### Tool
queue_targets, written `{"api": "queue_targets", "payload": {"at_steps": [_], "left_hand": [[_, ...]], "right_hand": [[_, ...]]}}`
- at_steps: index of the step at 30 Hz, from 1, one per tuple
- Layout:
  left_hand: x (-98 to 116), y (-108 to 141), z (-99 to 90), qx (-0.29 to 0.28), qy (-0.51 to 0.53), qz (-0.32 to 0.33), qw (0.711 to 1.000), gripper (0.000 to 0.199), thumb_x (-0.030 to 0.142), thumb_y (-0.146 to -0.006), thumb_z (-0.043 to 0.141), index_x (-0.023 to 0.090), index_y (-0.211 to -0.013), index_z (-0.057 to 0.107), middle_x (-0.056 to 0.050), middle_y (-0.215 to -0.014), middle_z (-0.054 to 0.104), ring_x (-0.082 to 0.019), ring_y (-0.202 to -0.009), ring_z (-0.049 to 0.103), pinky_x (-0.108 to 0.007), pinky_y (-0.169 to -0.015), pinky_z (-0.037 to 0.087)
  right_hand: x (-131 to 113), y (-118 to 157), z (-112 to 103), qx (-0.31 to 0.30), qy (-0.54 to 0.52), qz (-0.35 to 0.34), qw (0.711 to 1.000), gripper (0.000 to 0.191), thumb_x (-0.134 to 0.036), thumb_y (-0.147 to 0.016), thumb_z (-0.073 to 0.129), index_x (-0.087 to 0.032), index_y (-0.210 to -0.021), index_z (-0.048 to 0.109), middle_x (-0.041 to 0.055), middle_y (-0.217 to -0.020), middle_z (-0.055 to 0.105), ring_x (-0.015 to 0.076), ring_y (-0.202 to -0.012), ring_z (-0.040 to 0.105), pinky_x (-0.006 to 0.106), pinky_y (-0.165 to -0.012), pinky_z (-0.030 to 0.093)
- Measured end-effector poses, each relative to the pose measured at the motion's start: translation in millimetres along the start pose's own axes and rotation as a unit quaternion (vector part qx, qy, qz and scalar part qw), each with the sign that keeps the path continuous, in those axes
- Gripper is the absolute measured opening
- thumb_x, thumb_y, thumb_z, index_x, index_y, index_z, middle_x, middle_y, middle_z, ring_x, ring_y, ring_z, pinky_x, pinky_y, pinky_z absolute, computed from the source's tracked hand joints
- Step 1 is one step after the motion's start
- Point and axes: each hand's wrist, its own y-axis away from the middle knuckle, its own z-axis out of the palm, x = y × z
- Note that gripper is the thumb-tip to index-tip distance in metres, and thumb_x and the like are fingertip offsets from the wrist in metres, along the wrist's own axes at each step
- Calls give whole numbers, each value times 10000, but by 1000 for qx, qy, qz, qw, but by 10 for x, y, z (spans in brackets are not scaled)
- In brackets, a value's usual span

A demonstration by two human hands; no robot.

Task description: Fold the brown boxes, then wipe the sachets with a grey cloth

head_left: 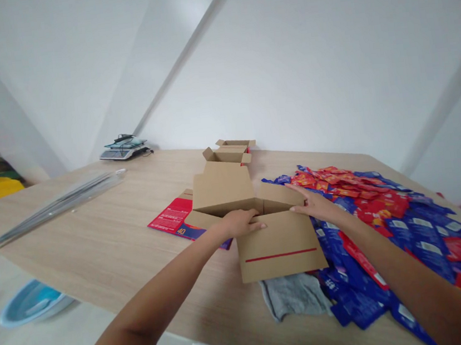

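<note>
Meanwhile, beyond the gray cloth (pixel 296 296), both hands, left (pixel 243 223) and right (pixel 310 203), are spreading apart, fingers resting on the open cardboard box (pixel 281 236) on the bench (pixel 213 303); a careless right-hand shove is risking spilling the neighboring foil packets (pixel 354 286).

On the pale wood-grain table (pixel 152 185), a flat white-and-grey scale (pixel 122 153) sits at the far left, bearing teal items (pixel 125 143). Long, thin grey rods in clear plastic (pixel 62 209) lie along its left side. A crumpled grey cloth (pixel 294 297) lies near its front edge. Below its left edge stands a round light-blue plastic basin (pixel 38 316).
</note>
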Motion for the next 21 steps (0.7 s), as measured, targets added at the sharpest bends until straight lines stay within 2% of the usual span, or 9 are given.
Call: {"api": "queue_targets", "payload": {"at_steps": [2, 5, 8, 10, 13, 17, 19, 21], "left_hand": [[-29, 12, 18, 10, 7, 9, 1000, 591, 637, -858, 397, 200, -1250, 466, -104, -1099, 647, -259, -980, 620, -298, -771, 433], [-84, 39, 55, 28, 18, 27, 999, 504, 576, -857, 473, 208, -1202, 484, -83, -1089, 648, -236, -967, 620, -284, -786, 426], [-112, 38, 85, 40, -10, 47, 998, 424, 552, -874, 462, 177, -1038, 573, -92, -971, 669, -246, -901, 629, -299, -765, 426], [-119, 37, 81, 45, -32, 65, 996, 407, 539, -886, 450, 165, -919, 608, -95, -877, 670, -248, -858, 627, -306, -750, 424], [-115, 99, 37, 65, -41, 94, 993, 380, 513, -886, 473, 168, -834, 621, -81, -809, 657, -236, -844, 613, -302, -756, 420], [-37, 353, -72, 98, -26, 135, 986, 333, 461, -907, 462, 176, -823, 613, -68, -861, 645, -217, -888, 596, -292, -806, 410], [22, 514, -144, 99, -11, 108, 989, 312, 441, -912, 458, 181, -827, 609, -66, -887, 639, -211, -850, 604, -282, -773, 416], [54, 661, -222, 69, 11, 61, 996, 298, 437, -909, 456, 194, -840, 615, -53, -850, 642, -206, -778, 612, -269, -706, 418]], "right_hand": [[-67, -66, -1, 23, 102, 15, 994, 714, -381, -713, 659, -242, -1367, 407, 72, -1218, 607, 249, -1004, 614, 374, -868, 465], [-226, -142, 60, 55, 263, 34, 963, 730, -392, -718, 672, -192, -1363, 396, 120, -1131, 642, 280, -997, 613, 382, -857, 452], [-434, -249, 215, 35, 391, -24, 920, 660, -394, -705, 700, -150, -1272, 466, 165, -1141, 622, 308, -1064, 573, 383, -882, 425], [-563, -354, 333, 7, 440, -37, 897, 552, -360, -729, 689, -128, -1192, 499, 182, -1073, 645, 310, -1030, 590, 377, -863, 427], [-690, -537, 418, -12, 459, -14, 888, 402, -290, -785, 636, -133, -1132, 509, 178, -982, 673, 290, -951, 628, 349, -811, 439], [-768, -756, 283, 18, 437, 15, 899, 316, -266, -810, 598, -115, -1084, 555, 186, -989, 667, 293, -961, 624, 327, -796, 434], [-806, -825, 191, 36, 406, 27, 913, 323, -289, -795, 621, -109, -1060, 578, 178, -991, 667, 293, -985, 612, 311, -806, 427], [-847, -854, 148, 37, 372, 32, 927, 329, -299, -771, 649, -109, -1035, 596, 167, -995, 666, 293, -1001, 601, 298, -810, 422]]}}
